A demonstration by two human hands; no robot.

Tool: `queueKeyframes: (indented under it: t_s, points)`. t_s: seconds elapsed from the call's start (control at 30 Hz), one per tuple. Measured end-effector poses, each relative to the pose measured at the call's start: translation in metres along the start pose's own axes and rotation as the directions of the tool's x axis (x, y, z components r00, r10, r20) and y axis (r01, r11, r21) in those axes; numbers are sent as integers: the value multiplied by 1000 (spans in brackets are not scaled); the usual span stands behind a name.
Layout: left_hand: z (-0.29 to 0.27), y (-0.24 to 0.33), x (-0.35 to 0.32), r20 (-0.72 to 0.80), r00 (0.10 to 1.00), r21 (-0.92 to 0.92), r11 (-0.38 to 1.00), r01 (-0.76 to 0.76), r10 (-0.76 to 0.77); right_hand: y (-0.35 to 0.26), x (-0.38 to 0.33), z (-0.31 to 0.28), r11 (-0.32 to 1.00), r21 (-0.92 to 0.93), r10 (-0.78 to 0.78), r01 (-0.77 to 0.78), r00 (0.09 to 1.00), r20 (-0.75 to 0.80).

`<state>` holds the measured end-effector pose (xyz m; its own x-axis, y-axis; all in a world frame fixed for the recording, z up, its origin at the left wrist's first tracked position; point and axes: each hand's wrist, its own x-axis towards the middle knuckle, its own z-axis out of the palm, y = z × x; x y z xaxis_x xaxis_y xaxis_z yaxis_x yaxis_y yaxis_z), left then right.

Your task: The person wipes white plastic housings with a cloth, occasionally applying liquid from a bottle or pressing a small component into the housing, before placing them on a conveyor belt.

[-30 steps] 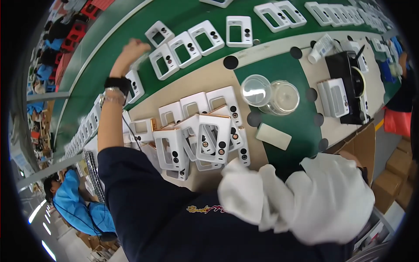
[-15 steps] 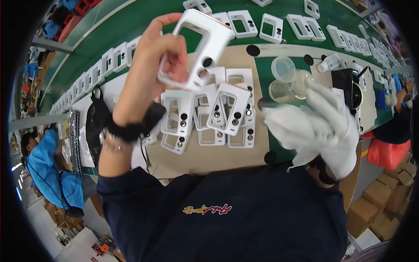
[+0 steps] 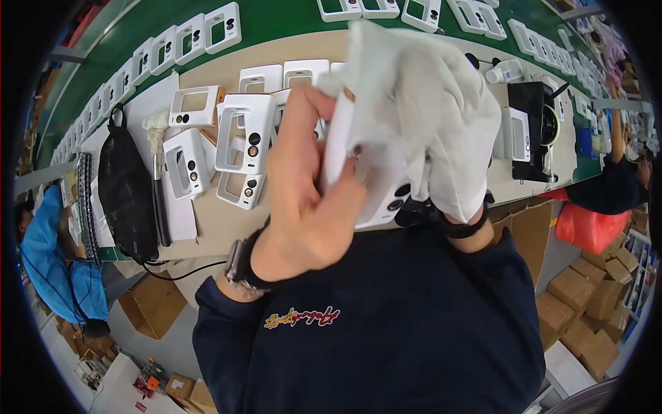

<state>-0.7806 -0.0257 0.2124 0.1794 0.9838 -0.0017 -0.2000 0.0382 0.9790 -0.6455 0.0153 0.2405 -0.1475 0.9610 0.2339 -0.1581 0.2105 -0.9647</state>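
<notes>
My bare left hand (image 3: 303,200) is closed round the side of a white plastic frame (image 3: 336,141), which is tilted in front of my chest. Against its other side lies a bunched white cloth (image 3: 441,117). My right hand is wrapped in that fabric, so its fingers are hidden; the folds also cover much of the frame. To the left of my hands, several similar white frames (image 3: 258,110) with black round spots lie partly stacked on the beige work mat (image 3: 207,228). A separate frame (image 3: 200,159) leans at the pile's left.
More frames (image 3: 224,14) stand in rows on the green table at the back. A black bag (image 3: 127,186) and a dark-handled tool (image 3: 160,200) lie left. On the right are a black device (image 3: 534,155) and a white bottle (image 3: 507,70). A blue-clad person (image 3: 58,255) sits left.
My left hand has brought the frame down and rightward, closer to my body. My right hand with the cloth has come in from the right and now meets the frame. The view has shifted.
</notes>
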Motion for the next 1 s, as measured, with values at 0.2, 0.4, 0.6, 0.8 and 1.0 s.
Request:
queueKeyframes:
  t_s: [0.2,0.4,0.6,0.8,1.0]
  points:
    - [5,3,1,-67,988,-359,928,103,-136,43,-21,-55,946,-280,-165,161,986,11]
    - [7,-3,2,-54,995,-177,981,75,-86,8,-15,-17,822,-544,-83,170,980,181]
    - [-2,-11,1,53,958,614,748,-254,282,4,-7,0,748,-558,447,-359,894,23]
    - [1,-1,-4,67,961,573,777,-258,270,36,-13,-2,812,-584,69,5,992,105]
    - [-4,4,5,-76,985,-284,950,129,-157,53,-15,14,928,121,368,-353,919,-140]
